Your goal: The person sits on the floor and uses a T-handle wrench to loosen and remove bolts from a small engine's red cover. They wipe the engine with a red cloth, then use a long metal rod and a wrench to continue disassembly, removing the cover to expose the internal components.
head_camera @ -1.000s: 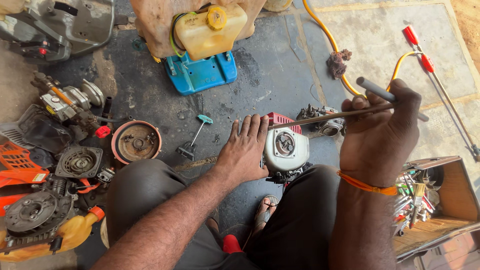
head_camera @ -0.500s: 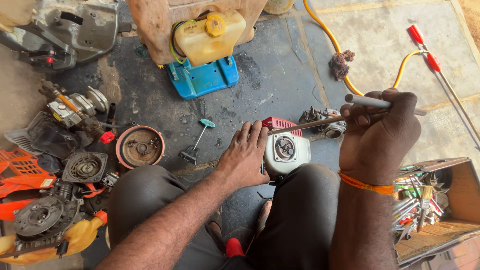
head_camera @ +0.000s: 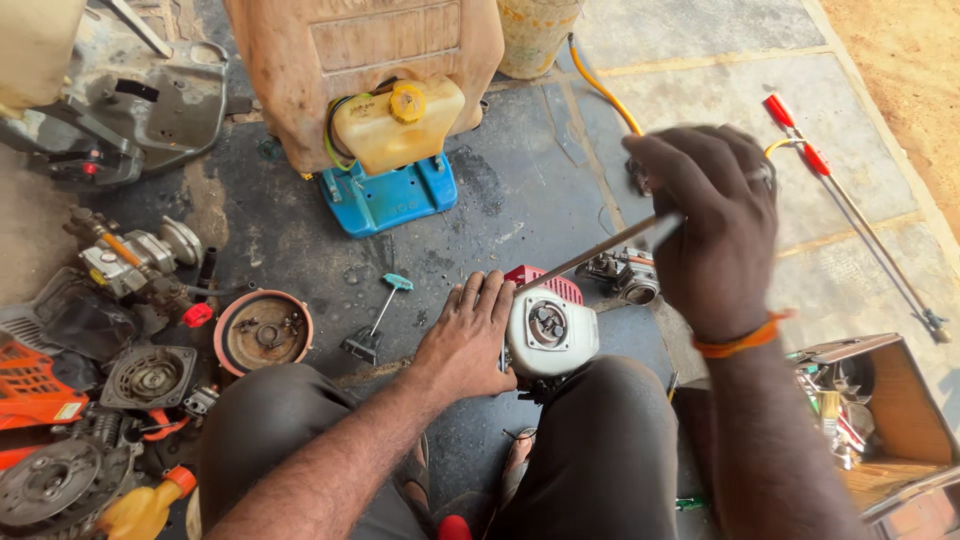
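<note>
A small white and red engine (head_camera: 548, 330) rests between my knees on the dark floor. My left hand (head_camera: 470, 335) lies flat against its left side, holding it steady. My right hand (head_camera: 710, 215) is raised above and to the right, fist closed around the handle of a long metal screwdriver (head_camera: 600, 250). The shaft slants down and left, its tip at the top of the engine near the red cover. An orange band circles my right wrist.
A tan sprayer tank on a blue base (head_camera: 385, 130) stands ahead. Engine parts, a round rusty housing (head_camera: 263, 332) and a small T-handle tool (head_camera: 378, 315) lie left. A carburettor piece (head_camera: 628, 275) sits behind the engine. A wooden toolbox (head_camera: 870, 410) is at right; a spray lance (head_camera: 850, 210) beyond.
My right hand has risen and swung the screwdriver handle up, steepening the shaft. The left hand stays on the engine. The camera has moved closer.
</note>
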